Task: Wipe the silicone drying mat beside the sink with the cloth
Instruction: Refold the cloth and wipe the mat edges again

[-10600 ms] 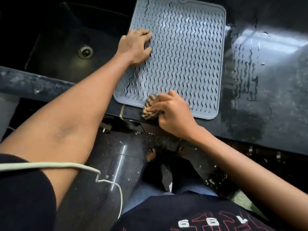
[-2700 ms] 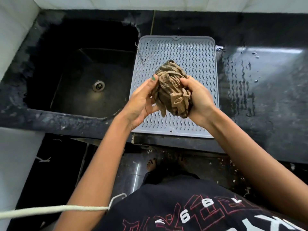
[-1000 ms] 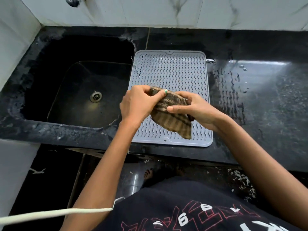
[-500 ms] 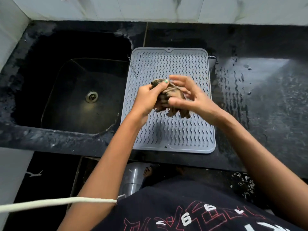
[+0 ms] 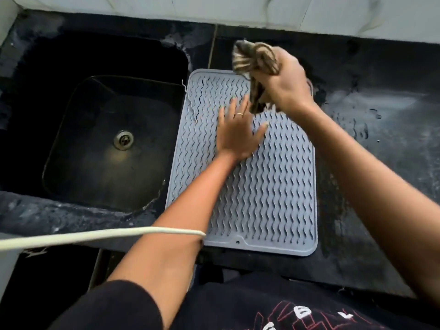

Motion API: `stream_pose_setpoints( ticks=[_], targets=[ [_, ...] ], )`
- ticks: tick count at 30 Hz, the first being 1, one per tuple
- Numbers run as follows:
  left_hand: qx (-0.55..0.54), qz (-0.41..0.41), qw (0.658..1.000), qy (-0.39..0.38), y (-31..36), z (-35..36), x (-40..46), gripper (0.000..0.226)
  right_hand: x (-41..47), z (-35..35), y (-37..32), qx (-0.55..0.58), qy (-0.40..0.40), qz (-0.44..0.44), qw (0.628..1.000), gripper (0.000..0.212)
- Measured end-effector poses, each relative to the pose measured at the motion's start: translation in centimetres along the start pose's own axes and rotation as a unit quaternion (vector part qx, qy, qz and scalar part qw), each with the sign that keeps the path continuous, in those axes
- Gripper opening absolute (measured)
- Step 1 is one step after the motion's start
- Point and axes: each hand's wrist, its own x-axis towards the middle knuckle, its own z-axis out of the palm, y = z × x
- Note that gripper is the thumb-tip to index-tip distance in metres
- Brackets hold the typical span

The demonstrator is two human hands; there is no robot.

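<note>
The left hand [image 5: 238, 136] is lying flat with fingers spread on the far half of the mat [image 5: 269, 186], while the right hand [image 5: 283, 86] is gripping the bunched cloth [image 5: 254, 60] above the mat's far right corner. The mat is lying on the counter [image 5: 381, 144], touching the sink's [image 5: 107, 139] right edge.

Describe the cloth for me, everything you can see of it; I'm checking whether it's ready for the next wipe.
The cloth is brown with lighter tan stripes, a soft woven fabric, bunched into a wad. The right hand grips it, one end poking out above the fist, the other hanging below. It is held up over the far right corner of the grey silicone mat, seemingly not touching it. Its edges are motion-blurred. Whether it is damp cannot be told.
</note>
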Motion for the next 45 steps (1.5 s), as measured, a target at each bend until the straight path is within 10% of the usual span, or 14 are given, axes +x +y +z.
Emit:
stream_pose_setpoints(
  ticks=[14, 32, 45],
  targets=[
    [0.056, -0.023, 0.998, 0.019, -0.6, 2.0, 1.1, 0.075, 8.8, 7.2, 1.7, -0.436, -0.206, -0.290, 0.827, 0.043],
    [0.056, -0.015, 0.998, 0.008, -0.8, 2.3, 1.4, 0.077, 6.4, -7.3, 8.6, -0.520, -0.164, -0.182, 0.818, 0.036],
    [0.067, -0.013, 0.998, -0.003, -0.7, 1.9, 1.4, 0.075, 7.0, -2.2, 4.9, -0.484, -0.181, -0.188, 0.835, 0.042]
  ],
)
